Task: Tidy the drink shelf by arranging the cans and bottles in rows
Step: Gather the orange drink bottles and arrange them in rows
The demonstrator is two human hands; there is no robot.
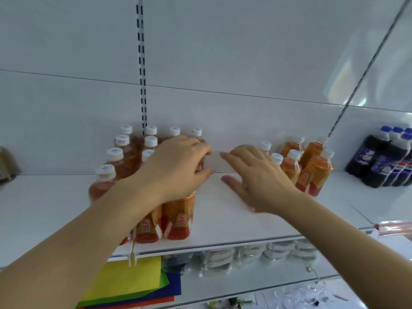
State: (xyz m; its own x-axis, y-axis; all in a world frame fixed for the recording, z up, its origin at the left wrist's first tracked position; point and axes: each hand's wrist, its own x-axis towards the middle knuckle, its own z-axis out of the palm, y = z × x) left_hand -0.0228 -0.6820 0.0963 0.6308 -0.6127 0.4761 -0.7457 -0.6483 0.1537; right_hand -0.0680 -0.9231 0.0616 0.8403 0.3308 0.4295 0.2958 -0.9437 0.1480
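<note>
Orange tea bottles with white caps (116,157) stand in rows at the left of the white shelf (234,226). My left hand (176,166) reaches over this group, its fingers and thumb curled round the top of a tea bottle (178,217) at the group's right side. A looser cluster of the same tea bottles (314,172) stands to the right. My right hand (256,175) is beside that cluster with fingers straight and spread, pointing left. It hides one bottle, of which only a bit of red base shows under the wrist.
Dark cola bottles with blue caps (383,163) stand at the far right of the shelf. The lower shelf holds clear plastic packs (245,253) and coloured paper sheets (129,279). A slotted upright (142,85) runs up the back wall. Bare shelf lies between my hands.
</note>
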